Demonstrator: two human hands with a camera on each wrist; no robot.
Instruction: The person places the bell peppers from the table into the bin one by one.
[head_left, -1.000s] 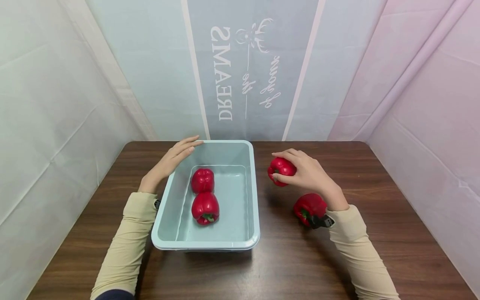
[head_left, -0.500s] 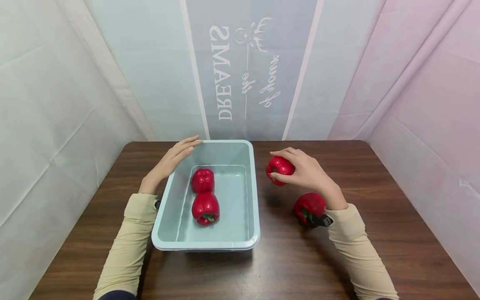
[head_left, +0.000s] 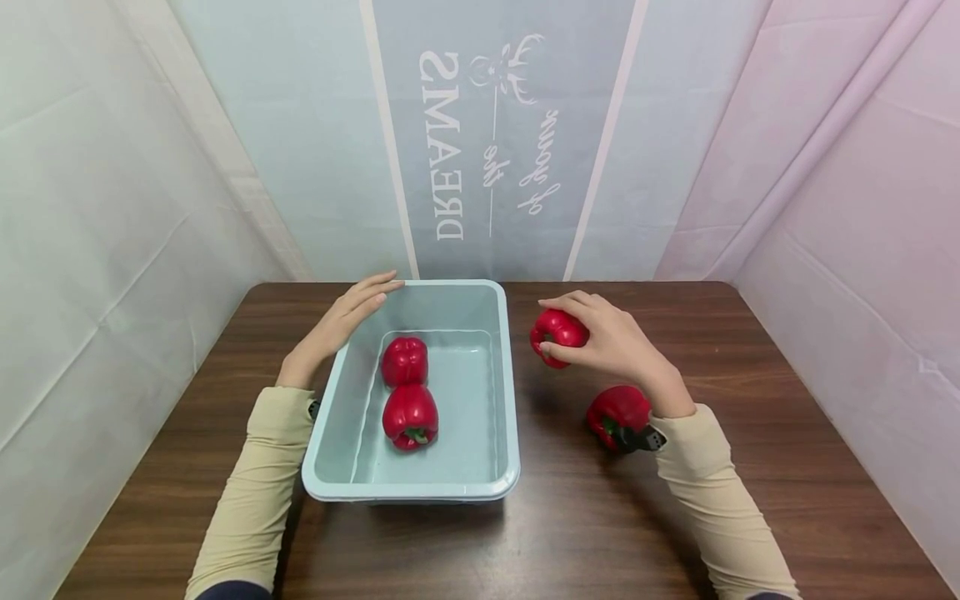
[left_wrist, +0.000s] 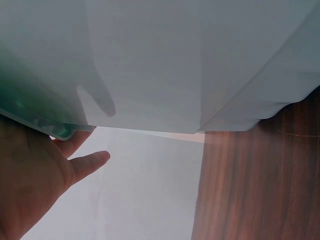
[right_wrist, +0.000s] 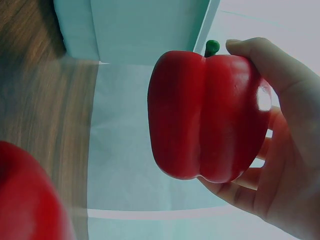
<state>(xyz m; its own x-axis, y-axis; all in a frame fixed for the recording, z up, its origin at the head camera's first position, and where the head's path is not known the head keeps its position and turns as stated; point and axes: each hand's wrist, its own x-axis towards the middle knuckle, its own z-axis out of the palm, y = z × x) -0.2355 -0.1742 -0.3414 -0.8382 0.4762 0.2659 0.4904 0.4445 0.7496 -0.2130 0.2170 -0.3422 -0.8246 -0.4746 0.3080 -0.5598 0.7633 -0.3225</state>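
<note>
My right hand [head_left: 611,337] grips a red bell pepper [head_left: 558,337] to the right of the bin; in the right wrist view this pepper [right_wrist: 205,117] has a green stem, with the thumb near the stem and the fingers under its other end. A light blue plastic bin [head_left: 510,392] holds two more red bell peppers, a rear pepper [head_left: 406,362] and a front pepper [head_left: 410,415] touching it. My left hand [head_left: 341,321] rests with extended fingers along the bin's far left rim. Below my right wrist another red bell pepper [head_left: 618,412] lies on the table.
The bin stands on a dark wood-grain table [head_left: 570,533]. White sheeting [head_left: 112,250] walls the left side, and a printed pale blue cloth [head_left: 510,150] hangs behind. Pinkish-white sheeting [head_left: 862,250] closes off the right.
My right hand and the pepper it holds have shifted very slightly left and up. The left hand stays at the bin's rim, and the other peppers keep their places.
</note>
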